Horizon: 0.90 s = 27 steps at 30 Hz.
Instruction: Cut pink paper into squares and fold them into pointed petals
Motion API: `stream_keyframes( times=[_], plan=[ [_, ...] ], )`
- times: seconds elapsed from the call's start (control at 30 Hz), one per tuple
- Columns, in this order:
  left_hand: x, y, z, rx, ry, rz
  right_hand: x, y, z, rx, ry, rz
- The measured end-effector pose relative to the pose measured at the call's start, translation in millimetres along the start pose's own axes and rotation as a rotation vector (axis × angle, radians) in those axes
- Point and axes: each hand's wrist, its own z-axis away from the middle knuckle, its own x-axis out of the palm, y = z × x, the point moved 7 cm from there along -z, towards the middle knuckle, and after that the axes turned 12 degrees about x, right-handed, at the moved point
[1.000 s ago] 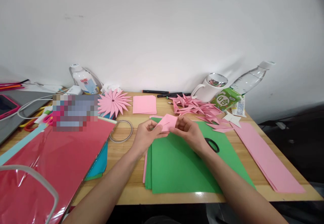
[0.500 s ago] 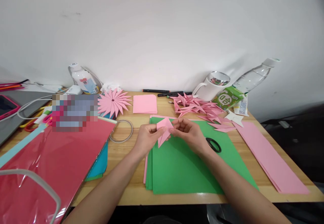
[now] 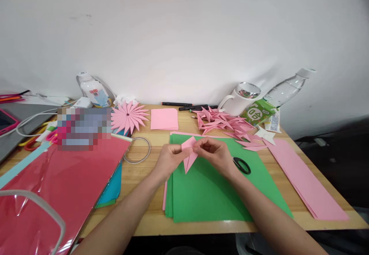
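Note:
A small folded piece of pink paper [image 3: 188, 162] is held up between both hands, its pointed end turned down. My left hand [image 3: 172, 158] pinches its left side between thumb and fingers. From the right, my right hand [image 3: 212, 149] grips the upper right edge with thumb and fingertips, partly covering it. Beneath the hands lies a stack of green paper sheets [image 3: 213, 197]. Scissors with a black handle [image 3: 242, 165] rest by my right wrist, partly hidden.
Behind stand a pink paper pinwheel shape [image 3: 129, 117], pink paper squares [image 3: 164, 119], and folded pink pieces [image 3: 221, 120]. A white mug [image 3: 240, 99], green box [image 3: 258, 111] and bottle [image 3: 288, 88] are back right. Pink strips [image 3: 308, 182] lie right, a red packet [image 3: 66, 178] left, a tape ring [image 3: 137, 150] nearby.
The pink paper has turned slightly, now looking narrower with its tip pointing more straight down. Both hands keep hold of it, and the right fingers have closed in on its edge.

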Motion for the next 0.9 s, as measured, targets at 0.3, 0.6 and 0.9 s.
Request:
stream_keyframes(
  times=[0.3, 0.6, 0.9],
  plan=[
    [-3.6, 13, -2, 0.108, -0.058, -0.124, -4, 2, 0, 0.03, 0.044, 0.038],
    [1.1, 11, -1, 0.115, -0.024, 0.016, -3, 4, -1, 0.093, 0.054, -0.027],
    [-4.4, 23, -3, 0.198, 0.075, 0.042, -4, 6, -2, 0.021, 0.043, 0.039]
  ],
)
